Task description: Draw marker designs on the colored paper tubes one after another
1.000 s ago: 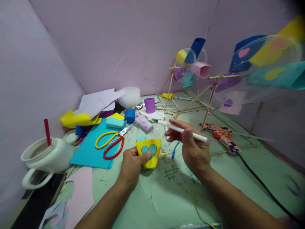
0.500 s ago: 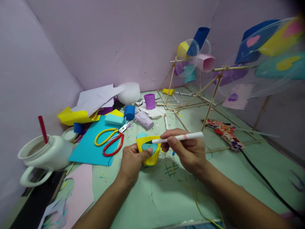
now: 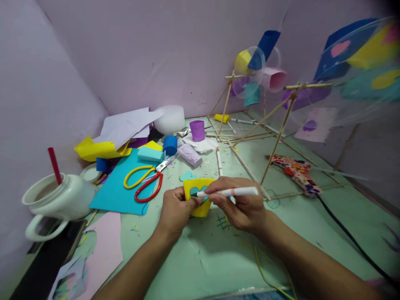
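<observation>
My left hand (image 3: 175, 208) grips a small yellow paper cup (image 3: 198, 196) with a teal heart stuck on its side, holding it just above the green table (image 3: 218, 254). My right hand (image 3: 242, 205) pinches a white marker (image 3: 231, 192) that lies nearly level, its dark tip touching the teal heart. Both hands meet at the table's middle, close to me.
Scissors (image 3: 144, 183) with a yellow and a red handle lie on a blue sheet (image 3: 118, 191) to the left. A white jug (image 3: 58, 202) with a red stick stands at far left. Stick-framed paper windmills (image 3: 259, 75) rise at the back right. A black cable (image 3: 346, 241) runs along the right.
My right hand swung the marker down from above the cup until its tip reached the heart. My left hand kept the cup, drawing it slightly nearer.
</observation>
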Demonstrator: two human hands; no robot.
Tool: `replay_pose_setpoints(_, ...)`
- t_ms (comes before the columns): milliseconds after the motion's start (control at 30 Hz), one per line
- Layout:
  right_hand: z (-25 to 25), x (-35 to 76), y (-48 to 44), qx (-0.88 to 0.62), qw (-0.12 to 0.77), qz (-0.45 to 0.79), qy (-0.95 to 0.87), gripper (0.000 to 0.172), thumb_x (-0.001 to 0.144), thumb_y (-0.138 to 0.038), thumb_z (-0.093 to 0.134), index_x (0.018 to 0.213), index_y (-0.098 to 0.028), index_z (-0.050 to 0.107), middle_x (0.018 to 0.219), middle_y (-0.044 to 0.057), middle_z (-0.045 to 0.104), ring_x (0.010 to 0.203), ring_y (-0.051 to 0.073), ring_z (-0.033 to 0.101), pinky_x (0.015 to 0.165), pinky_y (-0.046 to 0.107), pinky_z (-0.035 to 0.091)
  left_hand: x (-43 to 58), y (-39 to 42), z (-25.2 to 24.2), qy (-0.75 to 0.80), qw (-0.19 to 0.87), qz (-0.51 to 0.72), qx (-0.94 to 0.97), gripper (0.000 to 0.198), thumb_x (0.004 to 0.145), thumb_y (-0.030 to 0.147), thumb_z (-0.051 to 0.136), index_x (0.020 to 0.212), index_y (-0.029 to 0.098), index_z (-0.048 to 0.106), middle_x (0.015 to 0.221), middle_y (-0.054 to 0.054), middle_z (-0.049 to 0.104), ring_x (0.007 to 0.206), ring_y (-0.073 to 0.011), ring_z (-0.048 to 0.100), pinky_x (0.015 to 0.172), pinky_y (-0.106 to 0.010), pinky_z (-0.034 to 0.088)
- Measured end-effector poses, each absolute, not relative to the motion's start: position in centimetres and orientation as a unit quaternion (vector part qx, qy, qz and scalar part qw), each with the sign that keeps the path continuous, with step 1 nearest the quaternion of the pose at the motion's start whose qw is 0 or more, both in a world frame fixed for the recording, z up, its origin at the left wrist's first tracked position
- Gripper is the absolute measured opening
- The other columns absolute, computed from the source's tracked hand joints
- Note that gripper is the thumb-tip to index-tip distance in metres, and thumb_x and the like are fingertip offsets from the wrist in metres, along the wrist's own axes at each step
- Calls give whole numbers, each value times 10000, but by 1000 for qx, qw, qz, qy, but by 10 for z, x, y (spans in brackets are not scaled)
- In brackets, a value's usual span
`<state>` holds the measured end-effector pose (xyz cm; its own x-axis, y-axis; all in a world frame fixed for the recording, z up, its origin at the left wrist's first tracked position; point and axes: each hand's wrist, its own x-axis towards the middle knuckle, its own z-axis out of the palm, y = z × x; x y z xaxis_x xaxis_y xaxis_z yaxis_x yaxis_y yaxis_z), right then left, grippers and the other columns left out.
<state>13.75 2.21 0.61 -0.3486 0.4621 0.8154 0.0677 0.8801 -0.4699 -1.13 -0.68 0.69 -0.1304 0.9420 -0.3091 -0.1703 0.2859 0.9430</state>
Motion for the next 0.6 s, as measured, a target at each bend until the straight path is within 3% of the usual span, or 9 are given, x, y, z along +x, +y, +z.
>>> replay_pose_setpoints(333,6,135,23,-148,555,167,-801,74,832,-113,550,864,-151,605,721,65,686,596,123,635,546,216,510,-11,-7,4,558,568,499,341,203,437,186,830,591,123,714,505,19,613,497,-97,508,466,-189,400)
replay_pose_setpoints(600,7,134,24,-151,555,167,-801,84,831,-99,545,870,-144,604,727,75,687,609,125,640,555,218,519,-11,-6,6,566,566,495,338,221,419,196,837,588,121,715,537,4,632,520,-110,528,489,-204,426)
